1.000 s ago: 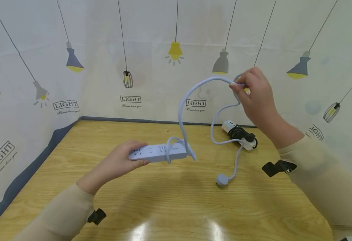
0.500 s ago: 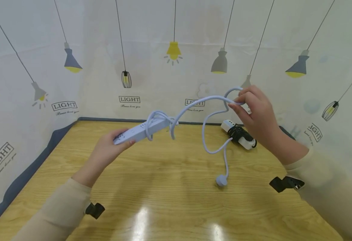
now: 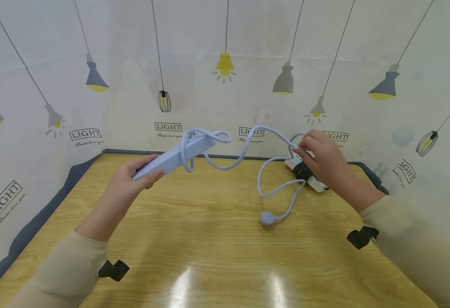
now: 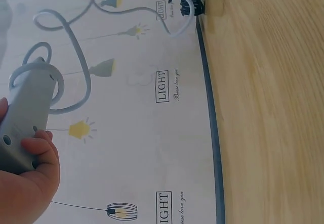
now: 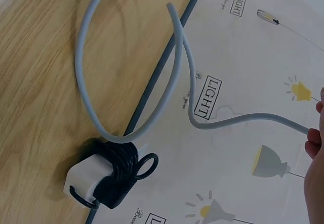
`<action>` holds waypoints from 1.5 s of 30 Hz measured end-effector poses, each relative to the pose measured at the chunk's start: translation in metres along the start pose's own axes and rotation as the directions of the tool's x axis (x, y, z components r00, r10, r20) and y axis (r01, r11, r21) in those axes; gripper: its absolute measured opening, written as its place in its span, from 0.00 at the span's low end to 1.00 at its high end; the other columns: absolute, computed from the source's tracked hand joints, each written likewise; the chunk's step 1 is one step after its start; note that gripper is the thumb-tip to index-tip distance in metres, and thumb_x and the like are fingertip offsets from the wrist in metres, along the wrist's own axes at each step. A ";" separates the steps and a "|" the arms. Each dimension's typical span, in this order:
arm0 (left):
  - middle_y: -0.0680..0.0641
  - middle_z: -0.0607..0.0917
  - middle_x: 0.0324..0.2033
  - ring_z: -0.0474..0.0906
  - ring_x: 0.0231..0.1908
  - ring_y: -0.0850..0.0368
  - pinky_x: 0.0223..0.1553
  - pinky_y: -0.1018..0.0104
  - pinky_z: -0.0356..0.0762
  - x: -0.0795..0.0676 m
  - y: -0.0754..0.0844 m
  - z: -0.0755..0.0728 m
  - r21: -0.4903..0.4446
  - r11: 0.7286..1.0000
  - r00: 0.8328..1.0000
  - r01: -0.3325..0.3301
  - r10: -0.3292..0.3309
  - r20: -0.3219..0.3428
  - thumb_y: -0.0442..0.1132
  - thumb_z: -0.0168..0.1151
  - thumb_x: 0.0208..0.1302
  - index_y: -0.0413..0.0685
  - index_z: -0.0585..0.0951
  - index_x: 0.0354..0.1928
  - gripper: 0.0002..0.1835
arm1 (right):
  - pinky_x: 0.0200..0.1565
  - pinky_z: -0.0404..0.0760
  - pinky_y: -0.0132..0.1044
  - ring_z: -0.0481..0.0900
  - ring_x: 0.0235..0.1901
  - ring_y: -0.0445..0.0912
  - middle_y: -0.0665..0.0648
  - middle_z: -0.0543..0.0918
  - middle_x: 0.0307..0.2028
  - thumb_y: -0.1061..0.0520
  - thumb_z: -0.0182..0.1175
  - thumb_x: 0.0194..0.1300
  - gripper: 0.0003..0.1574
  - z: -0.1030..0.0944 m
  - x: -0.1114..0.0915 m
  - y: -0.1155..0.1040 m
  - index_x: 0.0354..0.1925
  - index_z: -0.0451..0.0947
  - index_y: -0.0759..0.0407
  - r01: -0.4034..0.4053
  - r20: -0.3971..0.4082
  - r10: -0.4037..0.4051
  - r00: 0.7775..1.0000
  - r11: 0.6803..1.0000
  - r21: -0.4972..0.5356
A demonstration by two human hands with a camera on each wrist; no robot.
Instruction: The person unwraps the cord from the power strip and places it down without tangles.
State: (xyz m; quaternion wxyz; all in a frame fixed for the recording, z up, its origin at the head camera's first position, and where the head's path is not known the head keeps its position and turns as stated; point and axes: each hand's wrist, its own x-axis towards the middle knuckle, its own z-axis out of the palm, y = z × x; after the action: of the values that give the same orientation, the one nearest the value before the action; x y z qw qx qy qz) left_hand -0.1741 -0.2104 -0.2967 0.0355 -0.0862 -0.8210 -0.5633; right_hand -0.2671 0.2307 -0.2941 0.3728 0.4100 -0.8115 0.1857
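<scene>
Hands well apart, I have my left hand (image 3: pixel 122 184) wrapped round the near end of a long, pale blue-white plastic power strip (image 3: pixel 171 160), thumb on 1 edge and fingers on the other. My right hand (image 3: pixel 326 158) pinches the smooth, round, pale blue cable (image 3: pixel 225 168) between thumb and fingertips. I hold the power strip up in the air, tilted, its far end raised and pointing to the right. Loops of the cable circle that far half; from there it sags, rises to my right fingertips, then drops in loose bends to a round pale blue plug (image 3: pixel 267 217), low over the table, though I cannot tell whether it touches.

Near the back edge, partly behind my right hand, lies a white block-shaped power strip (image 3: pixel 317 184) bound in a bundled black cord (image 3: pixel 303 172). Under everything spreads a yellowish wood-grain table (image 3: pixel 209 256), edged at the back by a dark blue-grey band (image 4: pixel 214 133). Behind it stands a whitish sheet (image 3: pixel 194 85) printed with hanging lamps and the word LIGHT. Cream sleeves (image 3: pixel 67 265) cover my forearms.
</scene>
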 end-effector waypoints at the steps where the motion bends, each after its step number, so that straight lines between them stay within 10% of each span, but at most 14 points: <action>1: 0.38 0.74 0.54 0.70 0.41 0.53 0.37 0.69 0.72 -0.002 0.002 0.000 -0.009 1.000 1.000 -0.005 0.005 0.008 0.46 0.60 0.69 0.40 0.68 0.69 0.30 | 0.30 0.70 0.42 0.72 0.29 0.52 0.59 0.73 0.28 0.72 0.70 0.52 0.13 0.002 -0.002 0.003 0.29 0.74 0.66 -0.014 0.017 0.014 1.000 1.000 -0.009; 11: 0.38 0.76 0.56 0.72 0.49 0.46 0.45 0.65 0.75 -0.015 0.014 0.002 0.019 0.985 0.979 -0.173 0.170 0.113 0.36 0.61 0.67 0.39 0.71 0.66 0.26 | 0.30 0.71 0.43 0.71 0.28 0.50 0.57 0.73 0.28 0.66 0.65 0.63 0.08 0.013 -0.001 0.019 0.29 0.75 0.63 -0.205 0.185 0.214 0.959 0.976 -0.070; 21: 0.45 0.80 0.52 0.76 0.42 0.53 0.41 0.62 0.76 -0.017 0.001 0.004 0.166 0.871 0.859 -0.463 0.395 0.325 0.33 0.69 0.59 0.42 0.77 0.61 0.26 | 0.35 0.74 0.48 0.74 0.33 0.54 0.60 0.75 0.32 0.61 0.59 0.70 0.08 0.008 0.019 0.026 0.34 0.77 0.66 -0.411 0.256 0.429 0.866 0.903 -0.125; 30: 0.51 0.80 0.47 0.75 0.41 0.56 0.40 0.63 0.78 -0.014 -0.006 0.014 0.223 0.861 0.812 -0.458 0.302 0.500 0.42 0.70 0.60 0.44 0.78 0.60 0.25 | 0.33 0.72 0.49 0.73 0.32 0.57 0.64 0.75 0.31 0.59 0.57 0.72 0.12 -0.001 0.034 0.021 0.36 0.76 0.69 -0.442 0.156 0.458 0.875 0.888 -0.127; 34: 0.50 0.81 0.47 0.76 0.41 0.57 0.42 0.62 0.78 -0.010 -0.012 0.015 0.283 0.854 0.828 -0.438 0.260 0.497 0.42 0.71 0.59 0.42 0.78 0.59 0.27 | 0.33 0.68 0.46 0.70 0.32 0.55 0.64 0.74 0.33 0.57 0.54 0.74 0.14 -0.005 0.039 0.016 0.39 0.75 0.70 -0.508 0.099 0.512 0.854 0.859 -0.061; 45: 0.38 0.81 0.51 0.78 0.45 0.47 0.47 0.48 0.77 0.002 -0.023 0.013 0.417 0.871 0.942 -0.260 0.133 0.309 0.41 0.71 0.59 0.34 0.76 0.59 0.28 | 0.28 0.62 0.33 0.65 0.26 0.46 0.56 0.71 0.29 0.50 0.50 0.76 0.20 -0.020 0.046 -0.007 0.41 0.72 0.68 -0.590 -0.035 0.605 0.796 0.787 0.182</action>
State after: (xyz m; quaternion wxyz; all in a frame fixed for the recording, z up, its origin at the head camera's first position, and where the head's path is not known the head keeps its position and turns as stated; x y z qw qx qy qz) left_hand -0.1796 -0.2059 -0.3223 -0.0002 -0.2356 -0.9129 -0.3332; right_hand -0.2700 0.2148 -0.2461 0.2969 0.1522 -0.8637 0.3778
